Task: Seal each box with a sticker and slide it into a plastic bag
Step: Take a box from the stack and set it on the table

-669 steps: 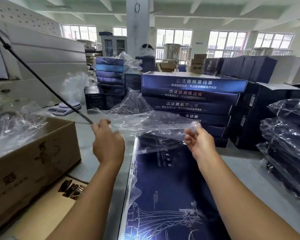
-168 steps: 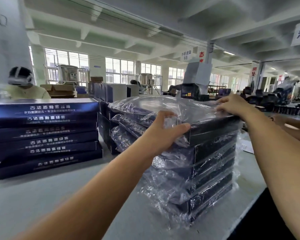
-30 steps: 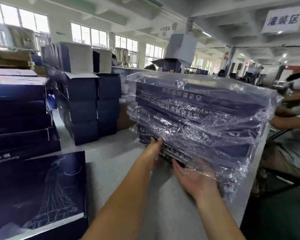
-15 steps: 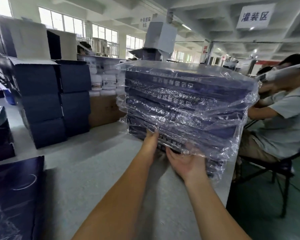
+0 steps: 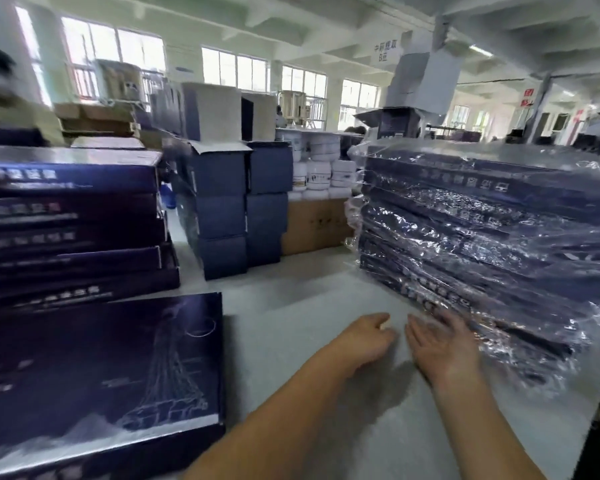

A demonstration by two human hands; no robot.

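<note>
Plastic-bagged stack of navy boxes (image 5: 482, 237) on the grey desk (image 5: 309, 306).
Left hand (image 5: 364, 337) and right hand (image 5: 440, 351) empty beside it, fingers loosely apart.

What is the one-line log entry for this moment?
left hand: open, empty | right hand: open, beside bagged stack | flat box: unbagged

Two bare hands seen, left hand (image 5: 362, 342) and right hand (image 5: 442, 351), one bagged stack (image 5: 482, 244) of about six boxes just beyond the fingers (image 5: 447, 318), one flat box (image 5: 94, 372) left of them, five unbagged boxes (image 5: 66, 220) stacked farther left.
</note>
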